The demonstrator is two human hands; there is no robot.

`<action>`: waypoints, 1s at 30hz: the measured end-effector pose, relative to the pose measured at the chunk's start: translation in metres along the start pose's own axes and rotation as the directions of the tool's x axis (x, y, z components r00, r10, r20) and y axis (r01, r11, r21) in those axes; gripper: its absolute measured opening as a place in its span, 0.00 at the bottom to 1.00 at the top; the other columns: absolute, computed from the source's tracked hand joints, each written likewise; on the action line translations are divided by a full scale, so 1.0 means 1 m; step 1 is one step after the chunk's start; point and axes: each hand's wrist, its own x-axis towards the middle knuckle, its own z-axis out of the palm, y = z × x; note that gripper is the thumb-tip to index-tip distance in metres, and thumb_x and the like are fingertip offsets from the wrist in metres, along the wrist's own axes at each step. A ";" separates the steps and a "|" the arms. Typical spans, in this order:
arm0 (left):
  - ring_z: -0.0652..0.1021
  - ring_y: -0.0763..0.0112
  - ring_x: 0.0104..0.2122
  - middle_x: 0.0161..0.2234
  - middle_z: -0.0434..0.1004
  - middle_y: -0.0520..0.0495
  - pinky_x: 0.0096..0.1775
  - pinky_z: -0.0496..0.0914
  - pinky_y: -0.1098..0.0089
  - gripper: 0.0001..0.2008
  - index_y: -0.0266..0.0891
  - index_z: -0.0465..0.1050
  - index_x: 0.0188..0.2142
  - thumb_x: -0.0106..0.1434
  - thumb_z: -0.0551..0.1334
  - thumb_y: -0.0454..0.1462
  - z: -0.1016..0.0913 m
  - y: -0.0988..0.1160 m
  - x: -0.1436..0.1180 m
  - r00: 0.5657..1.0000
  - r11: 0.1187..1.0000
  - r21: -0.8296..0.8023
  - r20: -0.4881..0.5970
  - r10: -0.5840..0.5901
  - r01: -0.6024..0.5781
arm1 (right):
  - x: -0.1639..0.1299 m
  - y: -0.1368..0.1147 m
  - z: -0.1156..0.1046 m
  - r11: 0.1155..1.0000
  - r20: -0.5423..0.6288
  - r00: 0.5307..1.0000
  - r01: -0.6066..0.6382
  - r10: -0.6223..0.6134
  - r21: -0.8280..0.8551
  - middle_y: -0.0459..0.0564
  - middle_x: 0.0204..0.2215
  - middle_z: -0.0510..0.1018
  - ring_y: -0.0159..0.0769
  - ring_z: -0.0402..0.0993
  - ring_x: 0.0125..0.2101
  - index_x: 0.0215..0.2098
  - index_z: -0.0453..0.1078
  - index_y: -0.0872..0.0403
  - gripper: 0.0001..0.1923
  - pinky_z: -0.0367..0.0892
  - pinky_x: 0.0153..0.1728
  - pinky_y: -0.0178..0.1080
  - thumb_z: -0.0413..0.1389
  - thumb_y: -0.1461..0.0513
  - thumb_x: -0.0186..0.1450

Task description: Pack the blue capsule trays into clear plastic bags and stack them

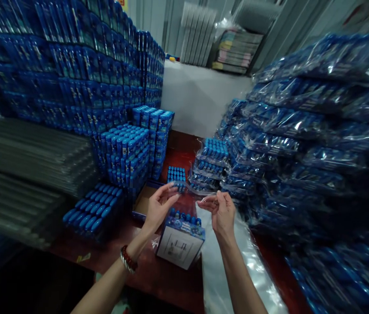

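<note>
My left hand (160, 204) is raised above the table, thumb and fingers pinching one edge of a clear plastic bag (193, 190). Across from it, my right hand (222, 214) grips the bag's other side, so the thin film stretches between the two. Below and between my hands stands a blue and white display box (181, 244) with blue-capped items (184, 216) showing at its top. Behind my left hand lies an open, shallow cardboard tray (142, 203). Under my right forearm a pile of flat clear bags (226, 257) rests on the table.
Tall stacks of blue packs (89, 65) rise at the left, and plastic-wrapped bundles (285, 117) are piled at the right. Grey trays (30, 152) are stacked at the near left. Small blue groups (176, 173) stand on the red table (184, 152) before a white panel (200, 100).
</note>
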 end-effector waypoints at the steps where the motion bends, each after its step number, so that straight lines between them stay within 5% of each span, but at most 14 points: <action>1: 0.78 0.69 0.35 0.33 0.80 0.47 0.41 0.70 0.71 0.13 0.36 0.76 0.36 0.51 0.68 0.39 0.000 -0.001 0.001 0.999 1.000 0.025 -0.035 -0.006 0.007 | 0.000 0.000 -0.001 1.000 0.000 1.000 -0.006 0.006 -0.001 0.41 0.18 0.76 0.36 0.75 0.17 0.26 0.57 0.51 0.18 0.72 0.20 0.37 0.59 0.50 0.54; 5: 0.70 0.77 0.22 0.19 0.71 0.53 0.28 0.65 0.75 0.12 0.34 0.75 0.24 0.51 0.67 0.43 -0.002 0.000 0.008 0.991 0.999 -0.029 -0.132 -0.031 0.027 | 0.004 -0.002 -0.004 0.998 -0.027 0.999 -0.022 0.020 -0.054 0.40 0.17 0.75 0.36 0.74 0.16 0.26 0.57 0.51 0.18 0.71 0.19 0.38 0.58 0.49 0.54; 11: 0.69 0.80 0.22 0.22 0.73 0.53 0.27 0.63 0.78 0.14 0.34 0.78 0.30 0.48 0.70 0.43 -0.007 0.001 0.016 0.990 0.981 -0.152 -0.057 -0.128 0.118 | 0.024 0.001 -0.007 0.978 -0.054 0.997 -0.058 0.049 -0.200 0.41 0.16 0.72 0.36 0.72 0.16 0.27 0.57 0.51 0.19 0.68 0.17 0.37 0.57 0.47 0.54; 14: 0.72 0.78 0.25 0.25 0.77 0.50 0.31 0.65 0.76 0.14 0.34 0.79 0.29 0.48 0.70 0.44 -0.007 0.004 0.017 0.989 0.982 -0.156 -0.086 -0.117 0.102 | 0.027 -0.002 -0.005 0.872 -0.112 0.965 0.160 -0.237 -0.463 0.48 0.26 0.75 0.40 0.75 0.27 0.33 0.61 0.52 0.15 0.70 0.24 0.41 0.54 0.49 0.58; 16: 0.74 0.76 0.26 0.25 0.78 0.48 0.34 0.67 0.75 0.15 0.33 0.78 0.27 0.48 0.69 0.45 -0.005 0.008 0.017 0.990 0.984 -0.154 -0.094 -0.107 0.092 | 0.022 -0.008 0.001 0.586 0.005 0.813 0.424 -0.583 -0.691 0.55 0.38 0.74 0.44 0.73 0.41 0.39 0.65 0.53 0.12 0.70 0.36 0.46 0.54 0.54 0.61; 18: 0.76 0.73 0.27 0.25 0.79 0.46 0.36 0.69 0.72 0.15 0.33 0.78 0.26 0.48 0.70 0.45 -0.002 0.013 0.016 0.991 0.981 -0.165 -0.077 -0.112 0.098 | 0.013 -0.014 0.011 0.160 0.353 0.591 0.644 -0.725 -0.748 0.57 0.46 0.72 0.44 0.66 0.50 0.46 0.66 0.52 0.12 0.63 0.47 0.49 0.52 0.61 0.64; 20: 0.78 0.70 0.28 0.25 0.80 0.45 0.38 0.70 0.69 0.16 0.32 0.78 0.26 0.47 0.70 0.45 0.000 0.016 0.016 0.990 0.972 -0.206 -0.053 -0.131 0.117 | 0.003 -0.017 0.024 -0.153 0.704 0.403 0.798 -0.585 -0.584 0.55 0.47 0.73 0.42 0.64 0.51 0.49 0.67 0.50 0.15 0.59 0.51 0.49 0.50 0.65 0.65; 22: 0.78 0.69 0.26 0.24 0.79 0.45 0.37 0.71 0.68 0.16 0.32 0.78 0.27 0.45 0.71 0.45 0.002 0.019 0.016 0.988 0.959 -0.252 -0.048 -0.148 0.131 | -0.003 -0.015 0.038 -0.294 0.875 0.277 0.864 -0.398 -0.408 0.54 0.45 0.75 0.40 0.65 0.49 0.52 0.66 0.51 0.17 0.59 0.51 0.46 0.49 0.66 0.66; 25: 0.78 0.70 0.26 0.24 0.79 0.46 0.35 0.70 0.70 0.16 0.33 0.78 0.28 0.45 0.71 0.44 0.004 0.021 0.015 0.989 0.960 -0.254 -0.051 -0.136 0.119 | -0.003 -0.011 0.055 -0.400 0.929 0.212 0.857 -0.302 -0.326 0.54 0.43 0.76 0.40 0.65 0.47 0.53 0.66 0.55 0.17 0.59 0.48 0.45 0.47 0.66 0.67; 30: 0.77 0.68 0.32 0.29 0.80 0.46 0.36 0.70 0.71 0.17 0.34 0.78 0.39 0.52 0.67 0.42 0.005 0.022 0.014 0.994 0.998 -0.069 -0.107 -0.013 0.006 | 0.002 -0.017 0.069 -0.454 0.957 0.206 0.846 -0.206 -0.280 0.54 0.40 0.76 0.41 0.65 0.43 0.48 0.68 0.57 0.13 0.59 0.44 0.44 0.48 0.67 0.67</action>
